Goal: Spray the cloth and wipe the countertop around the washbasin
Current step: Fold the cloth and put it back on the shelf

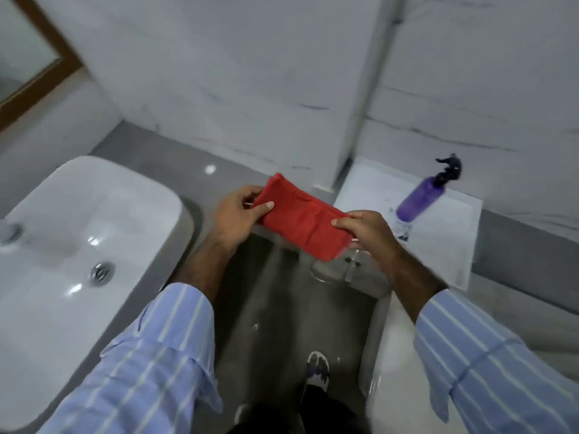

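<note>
Both hands hold the folded red cloth (300, 219) in the air, its long axis running from 10 to 4 o'clock: left hand (233, 219) pinches the upper end, right hand (365, 234) the lower; the spray bottle (421, 198) stands at 2 o'clock, nozzle up

**Red cloth, purple bottle, grey and white all around**

The cloth (300, 222) I hold is plain red, with no pattern on it. My sleeves (150, 371) are light blue with thin white stripes. To the far right, the spray bottle (419, 200) is translucent purple with a black trigger head, and it stands on a white ledge (451, 233) flecked with small dark marks. The washbasin (78, 245) on the left is glossy white with a silver drain ring, set on a grey countertop (150, 158). The wall tiles (250, 89) are white marble with faint dark veins. The floor (282, 308) below is dull grey. A brown wooden mirror frame (44, 73) shows at the far left.
</note>
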Demonstrator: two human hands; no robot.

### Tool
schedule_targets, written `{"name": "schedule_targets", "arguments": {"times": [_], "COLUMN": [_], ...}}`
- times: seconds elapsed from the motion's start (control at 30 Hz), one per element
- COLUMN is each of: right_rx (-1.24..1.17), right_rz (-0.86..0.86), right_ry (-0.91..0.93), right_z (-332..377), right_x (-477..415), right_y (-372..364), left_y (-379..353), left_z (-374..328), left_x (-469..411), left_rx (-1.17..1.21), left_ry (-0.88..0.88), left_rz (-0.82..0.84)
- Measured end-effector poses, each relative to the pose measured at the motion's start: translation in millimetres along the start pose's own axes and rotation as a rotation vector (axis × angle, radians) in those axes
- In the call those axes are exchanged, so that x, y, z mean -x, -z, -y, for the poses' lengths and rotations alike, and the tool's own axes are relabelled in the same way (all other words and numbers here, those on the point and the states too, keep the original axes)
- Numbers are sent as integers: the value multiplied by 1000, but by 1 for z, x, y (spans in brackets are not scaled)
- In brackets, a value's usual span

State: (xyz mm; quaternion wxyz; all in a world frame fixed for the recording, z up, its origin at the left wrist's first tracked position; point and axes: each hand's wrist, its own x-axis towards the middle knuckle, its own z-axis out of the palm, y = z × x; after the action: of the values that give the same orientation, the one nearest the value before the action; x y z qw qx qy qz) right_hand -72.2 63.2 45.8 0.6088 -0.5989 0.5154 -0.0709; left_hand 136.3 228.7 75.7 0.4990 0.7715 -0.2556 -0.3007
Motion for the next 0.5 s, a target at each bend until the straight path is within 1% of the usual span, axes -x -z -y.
{"name": "schedule_targets", "arguments": {"times": [0.07, 0.17, 0.27, 0.37, 0.47, 0.5], "right_rx": [62, 106, 126, 202, 194, 177], "right_rz": [-144, -253, -313, -371, -369, -365], "right_ry": [17, 5, -33, -78, -146, -169], "right_z": [-12, -21, -30, -38, -42, -44], "right_x": [-15, -27, -45, -59, -73, -78], "right_y": [26, 47, 61, 63, 61, 61], "left_y": [-39, -88, -139, -179, -209, -218], "left_z": [-20, -44, -61, -65, -61, -59], "left_x": [-35, -78, -116, -139, -141, -142], "left_rx": [-165, -364, -507, -651, -884, -912], "left_ry": [-88, -203, -308, -359, -494, -524], "left_rz": [49, 124, 196, 208, 306, 332]}}
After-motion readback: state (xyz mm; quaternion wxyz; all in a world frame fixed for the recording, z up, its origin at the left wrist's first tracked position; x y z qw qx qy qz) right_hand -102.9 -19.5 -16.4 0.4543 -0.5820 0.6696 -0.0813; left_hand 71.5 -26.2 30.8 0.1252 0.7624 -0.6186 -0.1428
